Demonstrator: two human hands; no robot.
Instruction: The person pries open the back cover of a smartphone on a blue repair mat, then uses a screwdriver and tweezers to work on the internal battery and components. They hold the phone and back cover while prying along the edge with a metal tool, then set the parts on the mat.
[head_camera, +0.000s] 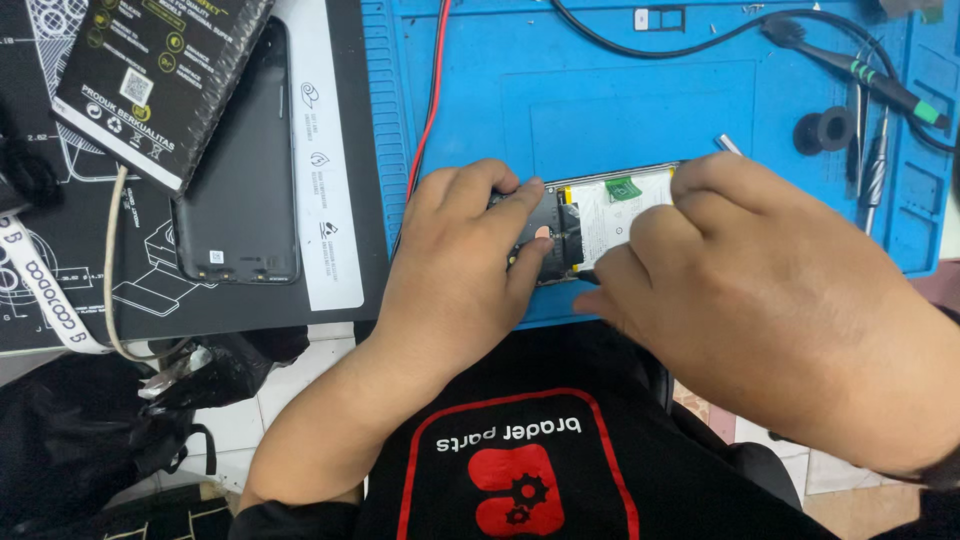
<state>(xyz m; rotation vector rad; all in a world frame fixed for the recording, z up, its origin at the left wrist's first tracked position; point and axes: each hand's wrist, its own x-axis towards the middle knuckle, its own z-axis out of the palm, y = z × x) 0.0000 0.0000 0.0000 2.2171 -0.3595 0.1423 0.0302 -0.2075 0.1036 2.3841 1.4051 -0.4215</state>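
Note:
An opened phone lies on the blue work mat near its front edge, its white battery and dark circuit board showing. My left hand grips the phone's left end, thumb and fingers curled around the board. My right hand covers the phone's right part, fingers bent down onto it. A thin metal tip pokes out past my right fingers; whether that hand holds it is hidden.
A black phone back cover lies on a dark printed mat at the left, with a black package above it. Red wire crosses the blue mat. Tweezers, a screwdriver and a black ring sit at the right.

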